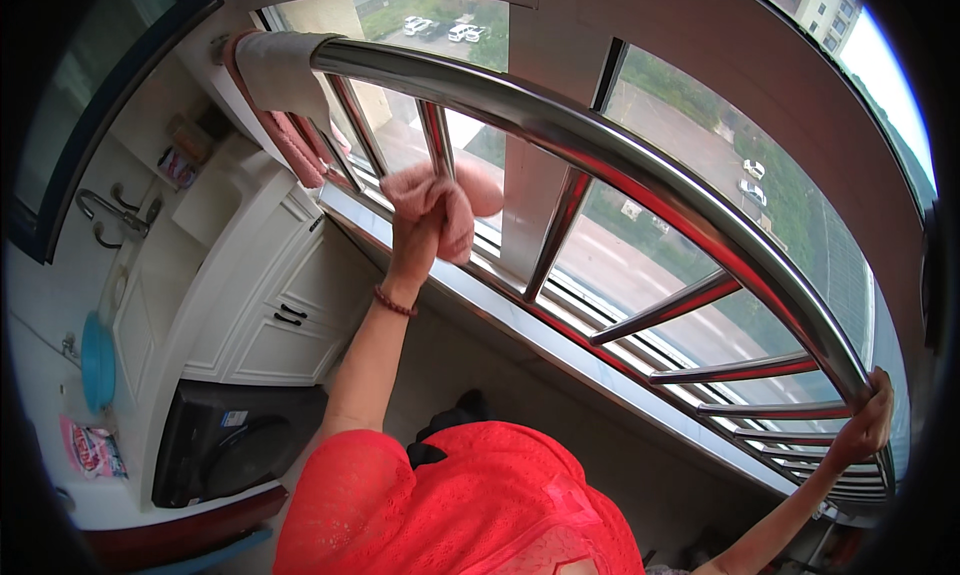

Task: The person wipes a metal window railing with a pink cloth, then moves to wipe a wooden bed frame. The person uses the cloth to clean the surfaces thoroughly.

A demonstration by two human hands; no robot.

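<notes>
My left hand [417,239] clutches a pink cloth [435,192] bunched around an upright bar [437,136] of a stainless steel window railing. A beaded bracelet [394,301] circles that wrist. Far to the right, my right hand [868,422] is closed around the thick, shiny top rail [660,166]. A light grey cloth [281,68] and a pink towel [300,151] hang over the railing's left end. Below the bars runs a pale marble sill [495,301]. The cloth hides part of the bar and some of my left fingers.
Behind the railing are window panes [645,245] looking down on parked cars. To the left stand white cabinets [277,327], a dark front-loading washing machine [232,444], a faucet [124,216], a blue basin [97,361] and a pink printed bag [94,447]. A dark-framed window sash [112,117] juts in at upper left.
</notes>
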